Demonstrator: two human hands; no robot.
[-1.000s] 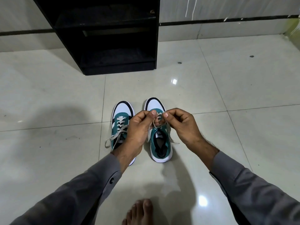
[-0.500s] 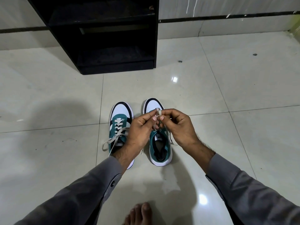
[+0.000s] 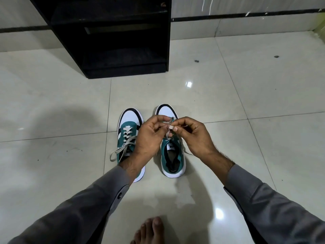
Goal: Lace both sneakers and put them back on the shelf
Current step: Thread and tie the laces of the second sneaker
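Above right sneaker (image 3: 173, 155): lace (image 3: 169, 126) pinched between both grips (left (image 3: 149, 136), right (image 3: 192, 136)).

Two teal, white and black sneakers stand side by side on the floor, toes toward the black shelf (image 3: 123, 41). The left sneaker (image 3: 129, 136) is laced, its loose ends trailing left. The right sneaker (image 3: 173, 155) has its lace (image 3: 169, 128) lifted above the tongue, upper eyelets open.
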